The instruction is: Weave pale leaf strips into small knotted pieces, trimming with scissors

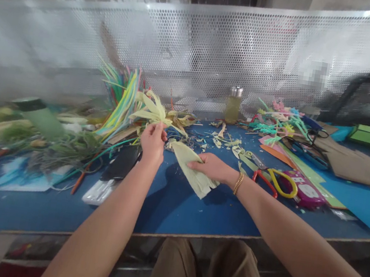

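Pinched in my left hand [153, 143] is a pale yellow-green flower made of corn husk [153, 109], its pointed petals spreading above my fingers. My right hand [213, 166] grips a broad, flat corn husk piece [195, 182] between thumb and fingers. One narrow end of that piece points up toward my left hand, while its wide ragged end hangs over the blue table [172, 218]. Small husk scraps [235, 144] lie behind my right hand. To its right rest scissors [283, 183] with red and yellow handles.
Colourful pipe-cleaner stems [122, 105] stand at the back left beside a green bottle [39, 117]. A black phone-like object [121, 163] lies by my left forearm. At the back are a glass bottle [233, 106] and pastel craft flowers [282, 119]. Blue paper [358, 198] and brown card [346, 161] lie right.
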A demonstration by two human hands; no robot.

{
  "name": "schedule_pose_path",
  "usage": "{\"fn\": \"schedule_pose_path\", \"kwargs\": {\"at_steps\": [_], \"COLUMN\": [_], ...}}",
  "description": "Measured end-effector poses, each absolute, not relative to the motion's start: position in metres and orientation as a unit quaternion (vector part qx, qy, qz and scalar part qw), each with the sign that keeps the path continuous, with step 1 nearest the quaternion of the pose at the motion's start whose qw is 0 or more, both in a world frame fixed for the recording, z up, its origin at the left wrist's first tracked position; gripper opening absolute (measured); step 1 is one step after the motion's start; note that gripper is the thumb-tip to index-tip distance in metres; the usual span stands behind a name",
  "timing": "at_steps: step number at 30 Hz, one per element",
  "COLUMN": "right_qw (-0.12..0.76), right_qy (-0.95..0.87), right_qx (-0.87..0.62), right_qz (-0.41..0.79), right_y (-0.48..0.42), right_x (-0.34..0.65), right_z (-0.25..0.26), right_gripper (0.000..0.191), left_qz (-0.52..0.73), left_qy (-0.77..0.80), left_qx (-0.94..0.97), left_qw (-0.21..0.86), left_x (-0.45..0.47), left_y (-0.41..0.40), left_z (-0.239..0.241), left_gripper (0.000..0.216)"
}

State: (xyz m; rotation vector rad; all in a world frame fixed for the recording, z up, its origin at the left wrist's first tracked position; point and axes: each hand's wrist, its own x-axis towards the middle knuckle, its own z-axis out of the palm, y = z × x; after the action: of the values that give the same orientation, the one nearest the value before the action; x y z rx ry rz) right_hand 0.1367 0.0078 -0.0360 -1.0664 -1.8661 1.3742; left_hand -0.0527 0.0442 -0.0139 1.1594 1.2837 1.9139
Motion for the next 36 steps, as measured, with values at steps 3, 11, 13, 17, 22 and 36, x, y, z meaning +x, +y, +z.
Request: {"fn": "schedule_pose_path", "kwargs": {"at_steps": [3, 11, 13, 17, 22, 36], "right_qw": [0.378, 0.448, 0.448, 0.422, 0.407, 0.362], "right_qy": [-0.664, -0.615, -0.596, -0.578, -0.555, -0.561], "right_qx": [-0.449, -0.463, -0.427, -0.416, -0.446, -0.396], "right_qz": [0.463, 0.454, 0.511, 0.561, 0.573, 0.631], "right_y": [0.018, 0.022, 0.022, 0.021, 0.019, 0.018], "right_x": [0.138, 0.138, 0.138, 0.142, 0.147, 0.159], "right_z": [-0.04, -0.038, -0.038, -0.034, -0.027, -0.019], "right_gripper": [0.029, 0.032, 0.028, 0.026, 0.026, 0.023], "left_qz": [0.668, 0.518, 0.547, 0.591, 0.614, 0.618], "left_qy": [0.48, 0.446, 0.468, 0.496, 0.494, 0.525], "left_qx": [0.413, 0.554, 0.574, 0.564, 0.55, 0.551], "left_qw": [0.391, 0.475, 0.391, 0.295, 0.275, 0.197], "left_x": [-0.043, 0.002, -0.002, -0.019, -0.029, -0.038], "left_y": [0.037, 0.02, 0.025, 0.035, 0.039, 0.047], "left_z": [-0.014, -0.045, -0.048, -0.044, -0.036, -0.036], "left_gripper": [0.043, 0.043, 0.039, 0.034, 0.032, 0.031]}}
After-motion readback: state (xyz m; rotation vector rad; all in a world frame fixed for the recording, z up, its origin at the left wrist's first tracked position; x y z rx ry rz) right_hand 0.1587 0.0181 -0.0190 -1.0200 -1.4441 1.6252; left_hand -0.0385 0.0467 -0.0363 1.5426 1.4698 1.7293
